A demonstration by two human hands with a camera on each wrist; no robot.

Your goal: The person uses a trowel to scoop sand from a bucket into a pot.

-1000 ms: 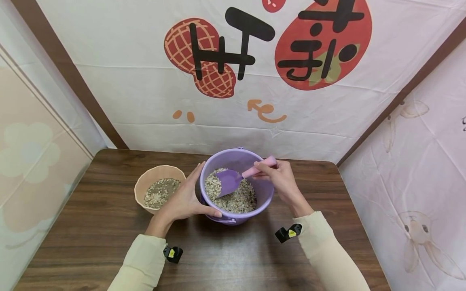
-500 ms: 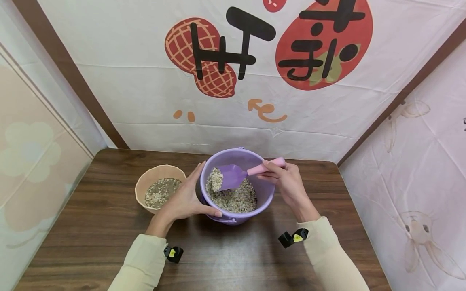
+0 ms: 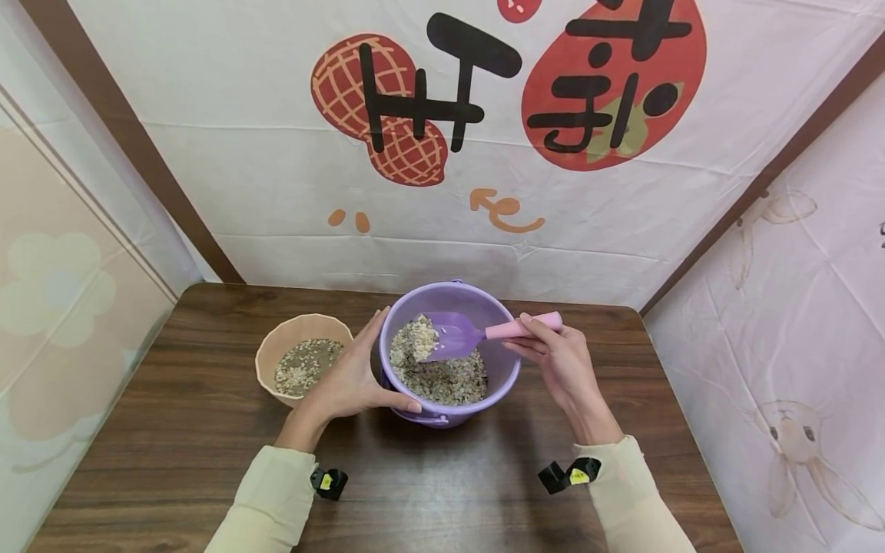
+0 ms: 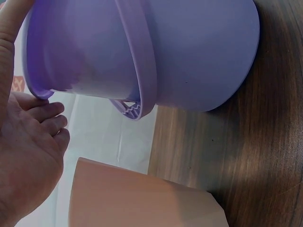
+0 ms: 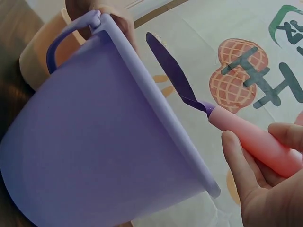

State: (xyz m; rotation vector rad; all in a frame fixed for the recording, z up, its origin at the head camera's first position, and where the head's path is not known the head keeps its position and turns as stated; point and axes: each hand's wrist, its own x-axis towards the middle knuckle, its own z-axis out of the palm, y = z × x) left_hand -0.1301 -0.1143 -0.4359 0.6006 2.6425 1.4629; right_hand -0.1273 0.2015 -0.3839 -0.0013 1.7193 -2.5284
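A purple bucket (image 3: pixel 422 415) with mixed grain stands mid-table. My right hand (image 3: pixel 560 361) grips the pink handle of a purple scoop (image 3: pixel 456 338), whose blade is loaded with grain and held above the grain inside the bucket. My left hand (image 3: pixel 353 376) curls round the bucket's left rim and wall. The right wrist view shows the bucket (image 5: pixel 94 156) from outside, the scoop (image 5: pixel 189 90) above its rim and my fingers (image 5: pixel 241 165) round the handle. In the left wrist view my left hand (image 4: pixel 28 156) lies beside the bucket (image 4: pixel 189 52).
A beige bowl (image 3: pixel 273 349) holding some grain sits just left of the bucket, close to my left hand; it also fills the bottom of the left wrist view (image 4: pixel 142 203). The brown wooden table (image 3: pixel 173 430) ends at cloth-covered walls behind and on both sides.
The scoop dug into the grain and has come up loaded, its blade now level. My right hand has drawn back to the right. The left hand and bucket have stayed put.
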